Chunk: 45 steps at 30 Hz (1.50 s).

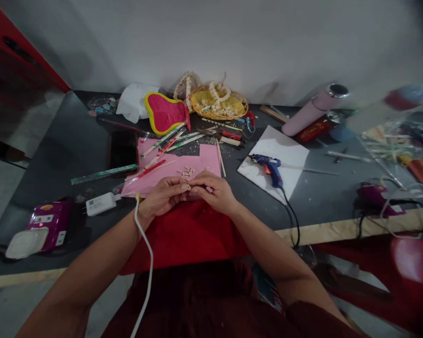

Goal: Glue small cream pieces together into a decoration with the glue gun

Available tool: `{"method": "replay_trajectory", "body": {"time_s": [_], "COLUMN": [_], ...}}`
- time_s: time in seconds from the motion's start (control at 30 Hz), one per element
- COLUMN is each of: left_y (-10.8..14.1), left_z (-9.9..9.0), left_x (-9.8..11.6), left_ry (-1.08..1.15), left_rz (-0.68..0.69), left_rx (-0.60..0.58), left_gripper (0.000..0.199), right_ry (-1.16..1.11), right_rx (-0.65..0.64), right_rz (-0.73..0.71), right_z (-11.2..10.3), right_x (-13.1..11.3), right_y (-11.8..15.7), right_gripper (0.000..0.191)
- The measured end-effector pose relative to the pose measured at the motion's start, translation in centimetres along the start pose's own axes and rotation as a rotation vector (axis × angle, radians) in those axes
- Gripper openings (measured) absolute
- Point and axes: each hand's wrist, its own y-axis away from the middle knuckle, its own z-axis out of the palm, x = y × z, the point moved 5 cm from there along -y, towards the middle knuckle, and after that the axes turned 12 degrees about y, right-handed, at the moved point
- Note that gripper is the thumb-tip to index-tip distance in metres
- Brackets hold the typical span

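My left hand (167,193) and my right hand (213,190) meet over the front edge of a pink sheet (209,160). Fingers of both are closed in a pinch around one small pale piece (189,187), mostly covered by the fingertips. Just beyond them, a little pile of short pale pieces (187,172) lies on the sheet. A red cloth (193,234) spreads beneath my hands and hangs over the table's front. Several wrapped sticks (162,149) lie across the sheet's far left part.
A blue glue gun (273,170) rests on a white board (268,141) at right, its cord dropping over the edge. Behind stand a yellow basket (200,110) and a pink flask (313,110). At left are a phone (123,149), white charger (101,204) and purple socket box (58,223).
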Motion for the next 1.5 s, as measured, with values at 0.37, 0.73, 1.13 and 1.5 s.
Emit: {"method": "replay_trajectory", "body": {"time_s": [0.37,0.73,1.13,1.5], "left_y": [0.0,-0.1,-0.1,-0.3], "left_z": [0.1,0.3,0.1,0.0], "left_x": [-0.1,0.1,0.6,0.6], "left_ry": [0.002,0.021,-0.001,0.023], "left_rz": [-0.014,0.028,0.076,0.087], "left_rx": [-0.010,-0.004,0.053,0.019], "left_gripper": [0.016,0.021,0.015,0.017], "right_ry": [-0.049,0.085,0.333,1.079], "right_rx": [-0.061,0.013,0.137,0.059], "right_rz": [0.020,0.026,0.144,0.892], "right_z": [0.3,-0.1,-5.1,-18.8], "right_x": [0.2,0.1,0.6,9.4], "right_y": [0.0,0.2,-0.1,9.5], "right_gripper": [0.017,0.013,0.020,0.033]}}
